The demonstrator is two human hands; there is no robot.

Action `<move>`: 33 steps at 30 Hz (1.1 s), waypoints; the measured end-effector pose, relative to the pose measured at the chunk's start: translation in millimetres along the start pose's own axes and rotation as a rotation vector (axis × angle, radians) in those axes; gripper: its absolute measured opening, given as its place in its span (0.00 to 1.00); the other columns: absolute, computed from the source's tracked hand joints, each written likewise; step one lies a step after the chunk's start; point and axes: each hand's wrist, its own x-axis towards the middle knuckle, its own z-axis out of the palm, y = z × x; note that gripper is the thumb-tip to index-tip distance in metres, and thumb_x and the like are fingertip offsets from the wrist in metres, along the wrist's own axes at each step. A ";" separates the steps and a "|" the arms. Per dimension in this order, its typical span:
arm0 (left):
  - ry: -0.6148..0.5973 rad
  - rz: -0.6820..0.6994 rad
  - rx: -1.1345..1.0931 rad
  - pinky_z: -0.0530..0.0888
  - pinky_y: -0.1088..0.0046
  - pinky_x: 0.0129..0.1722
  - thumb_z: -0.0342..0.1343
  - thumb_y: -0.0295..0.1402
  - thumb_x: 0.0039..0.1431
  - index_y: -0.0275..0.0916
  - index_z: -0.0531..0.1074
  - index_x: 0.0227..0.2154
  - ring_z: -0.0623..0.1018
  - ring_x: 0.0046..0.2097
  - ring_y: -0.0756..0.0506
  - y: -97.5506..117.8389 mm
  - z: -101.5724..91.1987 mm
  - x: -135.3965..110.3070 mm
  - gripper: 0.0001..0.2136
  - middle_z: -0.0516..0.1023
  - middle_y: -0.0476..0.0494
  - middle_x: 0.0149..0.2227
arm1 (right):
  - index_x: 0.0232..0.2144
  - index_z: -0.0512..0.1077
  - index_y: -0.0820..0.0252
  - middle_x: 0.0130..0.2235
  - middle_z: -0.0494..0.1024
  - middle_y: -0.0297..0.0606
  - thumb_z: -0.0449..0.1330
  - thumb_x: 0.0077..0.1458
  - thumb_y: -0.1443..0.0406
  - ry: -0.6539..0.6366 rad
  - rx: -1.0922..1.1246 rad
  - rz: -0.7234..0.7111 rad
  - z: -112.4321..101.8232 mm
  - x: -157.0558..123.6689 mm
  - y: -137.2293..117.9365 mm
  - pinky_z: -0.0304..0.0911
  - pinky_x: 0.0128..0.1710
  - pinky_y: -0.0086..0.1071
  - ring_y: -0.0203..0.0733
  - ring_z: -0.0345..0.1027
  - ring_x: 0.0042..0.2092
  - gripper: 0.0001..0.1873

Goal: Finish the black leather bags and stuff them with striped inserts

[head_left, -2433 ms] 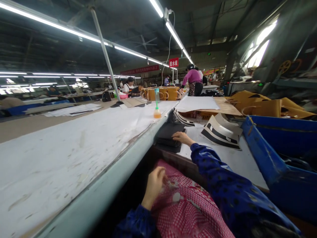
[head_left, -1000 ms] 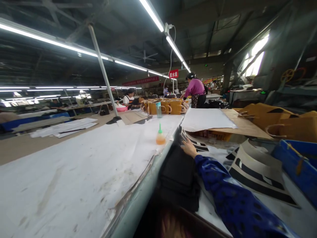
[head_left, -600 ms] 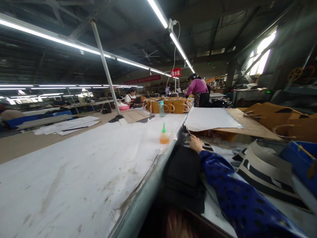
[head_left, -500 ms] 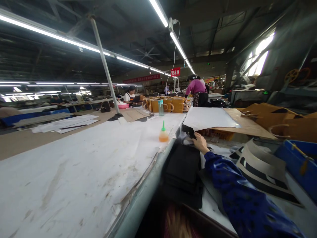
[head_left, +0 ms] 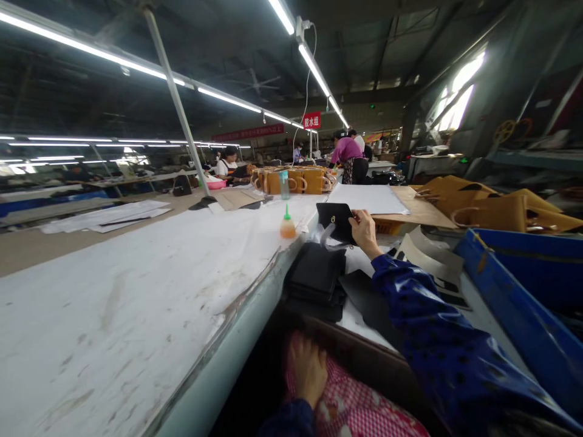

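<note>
My right hand (head_left: 364, 233) pinches the right edge of a black leather-like piece (head_left: 331, 221), held tilted up. It carries a small gold-coloured metal fitting, and clear plastic film (head_left: 326, 235) hangs at its lower side. Below lies a stack of black pieces (head_left: 316, 270), beside the edge of the white-covered table. Another black sheet (head_left: 371, 303) is spread under my right forearm. My left hand (head_left: 308, 369) lies flat on the pink checked cloth (head_left: 359, 406) over my lap, holding nothing.
A glue bottle with a green tip (head_left: 286, 224) stands near the edge of the white-covered table (head_left: 136, 303). A blue crate (head_left: 496, 267) is at the right. Tan bags (head_left: 501, 203) lie beyond it. Farther off, a person in a purple top (head_left: 348, 150) bends over a table.
My right hand has raised the black piece, so its face and metal fitting now show. My left hand, blurred before, now rests clearly on my lap. The view has shifted rightward.
</note>
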 end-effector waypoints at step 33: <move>0.162 -0.474 -0.924 0.76 0.63 0.41 0.66 0.44 0.50 0.29 0.78 0.39 0.82 0.39 0.36 46.9 -70.2 -57.1 0.21 0.83 0.37 0.31 | 0.53 0.69 0.60 0.53 0.73 0.43 0.59 0.64 0.59 -0.493 -0.410 0.397 -35.5 -174.2 67.3 0.70 0.48 0.45 0.45 0.71 0.49 0.18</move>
